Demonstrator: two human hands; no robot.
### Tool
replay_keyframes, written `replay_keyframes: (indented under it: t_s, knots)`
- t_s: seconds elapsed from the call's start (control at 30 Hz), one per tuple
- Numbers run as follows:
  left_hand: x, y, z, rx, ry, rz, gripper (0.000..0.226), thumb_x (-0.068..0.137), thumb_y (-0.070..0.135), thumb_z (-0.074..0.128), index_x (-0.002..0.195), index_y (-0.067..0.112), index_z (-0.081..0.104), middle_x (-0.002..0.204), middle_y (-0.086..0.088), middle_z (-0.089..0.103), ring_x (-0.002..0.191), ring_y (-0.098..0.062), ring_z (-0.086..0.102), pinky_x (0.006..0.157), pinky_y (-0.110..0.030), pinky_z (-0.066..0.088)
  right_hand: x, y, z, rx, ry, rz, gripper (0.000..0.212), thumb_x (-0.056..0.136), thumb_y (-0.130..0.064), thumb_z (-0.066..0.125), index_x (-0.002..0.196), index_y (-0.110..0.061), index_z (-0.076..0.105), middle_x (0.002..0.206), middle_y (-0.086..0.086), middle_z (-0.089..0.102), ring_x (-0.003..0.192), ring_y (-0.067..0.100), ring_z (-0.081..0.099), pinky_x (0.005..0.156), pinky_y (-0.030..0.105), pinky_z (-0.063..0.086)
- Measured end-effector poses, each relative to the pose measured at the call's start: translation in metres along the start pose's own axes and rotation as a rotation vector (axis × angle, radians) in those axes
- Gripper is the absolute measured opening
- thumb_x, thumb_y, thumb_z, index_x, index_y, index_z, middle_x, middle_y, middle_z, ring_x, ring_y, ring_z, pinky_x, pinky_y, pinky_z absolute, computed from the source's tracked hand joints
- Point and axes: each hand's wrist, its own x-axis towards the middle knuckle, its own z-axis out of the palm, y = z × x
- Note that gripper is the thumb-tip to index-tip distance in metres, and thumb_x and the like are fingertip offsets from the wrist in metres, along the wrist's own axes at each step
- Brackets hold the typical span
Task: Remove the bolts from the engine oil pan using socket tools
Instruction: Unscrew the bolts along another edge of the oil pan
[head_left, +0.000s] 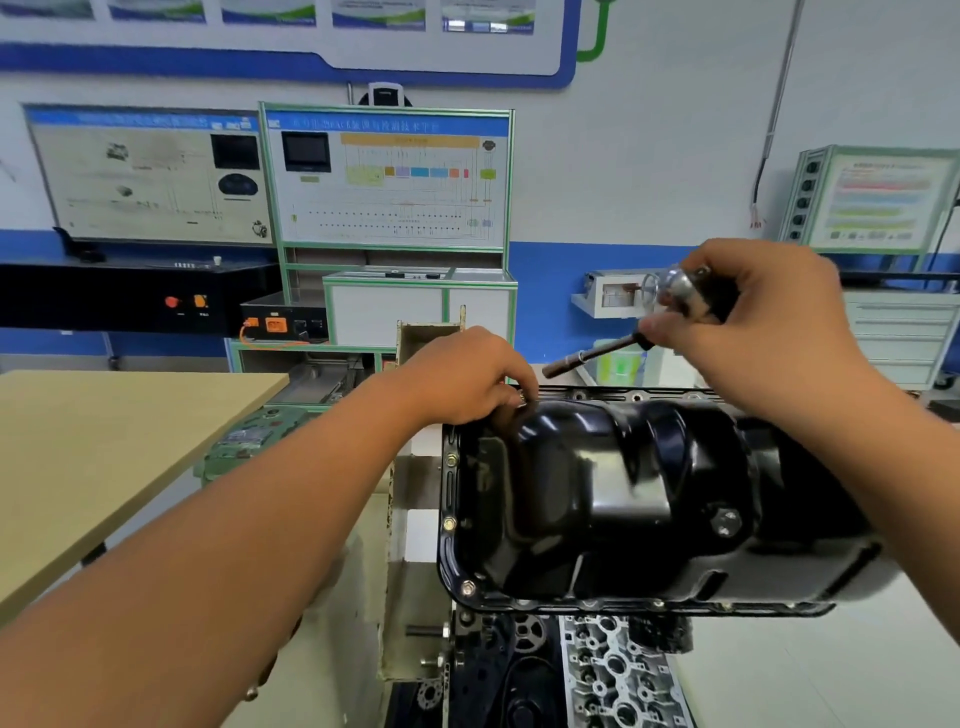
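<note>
Oil pan: bolts along left flange.
Left hand: fingers curled at far-left corner; grip unclear.
Right hand: clamped on socket tool.

Both forearms bare, no sleeves; left hand, right hand ungloved.

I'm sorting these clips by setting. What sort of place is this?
Most likely an automotive training workshop or teaching lab. An engine with its black oil pan upward sits on a stand, wiring-diagram trainer boards line the wall, and the right hand holds a socket tool.
</note>
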Motion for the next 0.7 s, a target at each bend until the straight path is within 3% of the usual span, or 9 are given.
replay_keyframes:
  t_s: [0.07,0.17,0.23,0.33,0.47,0.6,0.7]
  knots:
    - [0.0,0.001,0.001,0.027,0.019,-0.005,0.016,0.096,0.029,0.069,0.108,0.037,0.076,0.104,0.006,0.073,0.095,-0.016,0.066,0.085,-0.041,0.055,0.005,0.004,-0.001,0.093,0.009,0.077,0.024,0.072,-0.013,0.089,0.07,-0.021,0.066,0.064,-0.006,0.064,0.057,0.01,0.058,0.059,0.023,0.045]
    - [0.0,-0.002,0.002,-0.015,0.041,-0.025,0.012,0.095,0.031,0.071,0.106,0.034,0.074,0.092,0.01,0.071,0.083,-0.009,0.063,0.08,-0.038,0.054,0.028,0.01,-0.001,0.304,-0.003,0.246,0.023,0.072,-0.006,0.086,0.07,-0.011,0.064,0.068,0.011,0.066,0.04,0.01,0.044,0.042,0.023,0.036]
    - [-0.002,-0.003,0.0,-0.071,0.026,-0.012,0.011,0.095,0.03,0.07,0.106,0.032,0.074,0.086,0.013,0.069,0.079,-0.005,0.062,0.078,-0.036,0.052,0.049,0.015,0.004,0.476,-0.02,0.391,0.026,0.075,0.0,0.082,0.071,-0.009,0.058,0.075,0.026,0.065,0.039,0.016,0.038,0.04,0.023,0.032]
    - [-0.001,-0.001,-0.005,-0.068,-0.049,0.026,0.022,0.098,0.02,0.067,0.112,0.032,0.077,0.102,0.01,0.076,0.096,-0.01,0.068,0.091,-0.037,0.054,0.077,0.025,0.02,0.701,-0.088,0.537,0.029,0.081,0.004,0.073,0.073,-0.012,0.05,0.069,0.02,0.062,0.04,0.013,0.034,0.038,0.019,0.026]
    - [0.003,-0.002,0.0,-0.031,-0.015,0.021,0.02,0.096,0.02,0.068,0.104,0.035,0.079,0.099,0.013,0.075,0.095,-0.009,0.066,0.089,-0.041,0.055,0.091,0.044,0.028,0.867,-0.232,0.656,0.019,0.091,-0.003,0.065,0.078,-0.01,0.053,0.076,0.015,0.061,0.04,0.006,0.03,0.032,0.017,0.023]
    - [0.002,-0.005,0.006,-0.052,0.065,0.011,0.013,0.094,0.028,0.071,0.105,0.034,0.077,0.097,0.013,0.074,0.089,-0.007,0.063,0.087,-0.042,0.054,0.09,0.056,0.024,1.071,-0.217,0.68,0.025,0.095,-0.005,0.063,0.076,-0.014,0.049,0.059,0.0,0.055,0.041,0.002,0.026,0.034,0.014,0.019]
    - [0.0,-0.007,0.001,-0.108,0.001,0.051,0.021,0.097,0.02,0.068,0.114,0.028,0.078,0.1,0.012,0.077,0.092,-0.005,0.067,0.091,-0.038,0.054,0.086,0.059,0.027,1.107,-0.176,0.679,0.033,0.093,-0.007,0.068,0.073,-0.017,0.044,0.053,-0.005,0.043,0.041,0.003,0.025,0.035,0.014,0.019]
